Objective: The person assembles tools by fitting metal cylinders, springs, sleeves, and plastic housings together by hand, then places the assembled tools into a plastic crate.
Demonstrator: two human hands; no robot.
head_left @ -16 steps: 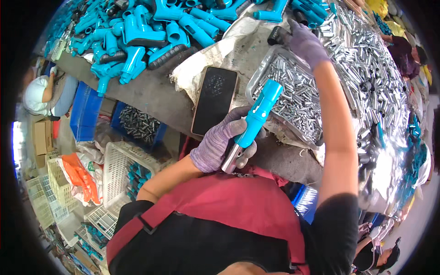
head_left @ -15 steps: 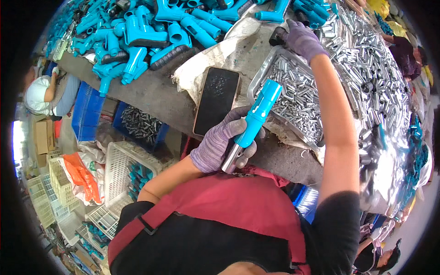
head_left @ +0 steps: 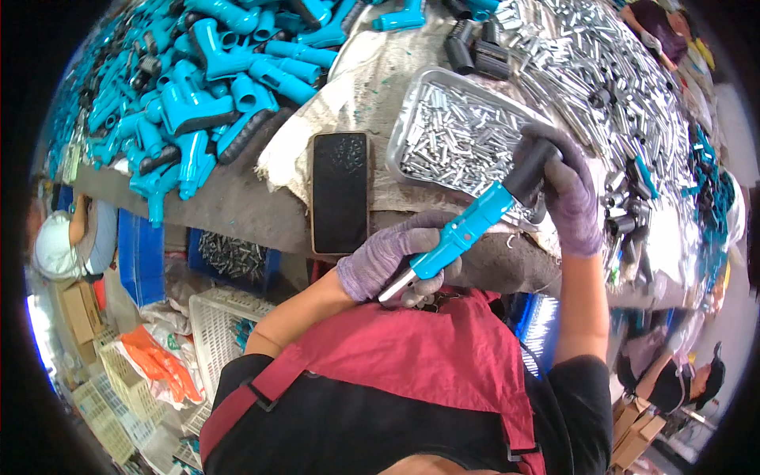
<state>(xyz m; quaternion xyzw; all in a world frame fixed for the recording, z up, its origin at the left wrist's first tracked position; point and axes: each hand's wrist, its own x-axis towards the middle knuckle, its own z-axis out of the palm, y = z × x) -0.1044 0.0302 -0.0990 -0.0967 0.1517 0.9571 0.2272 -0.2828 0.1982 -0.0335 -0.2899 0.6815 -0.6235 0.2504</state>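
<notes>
My left hand (head_left: 386, 257), in a grey-purple knit glove, is wrapped round a bright blue plastic tube (head_left: 469, 228). From the tube's lower end, under my fingers, a shiny metal pipe (head_left: 397, 286) sticks out. A black cylindrical sleeve (head_left: 529, 174) sits at the tube's upper right end, in line with it. My right hand (head_left: 574, 198), gloved alike, grips that sleeve from above and the right. How far the sleeve covers the tube cannot be told. Just behind lies a metal tray (head_left: 394, 154) of small silver pins (head_left: 459, 138).
A dark-screened phone (head_left: 340, 194) lies left of the tray. Blue plastic housings (head_left: 194, 103) are heaped at the far left, loose metal tubes (head_left: 625, 103) at the right. Several black sleeves (head_left: 479, 51) lie behind the tray. Blue bins (head_left: 141, 257) stand below the table; other people work on both sides.
My right hand has come back from beyond the tray with a black sleeve and brought it to the blue tube's upper end. The tube has tilted further to the right.
</notes>
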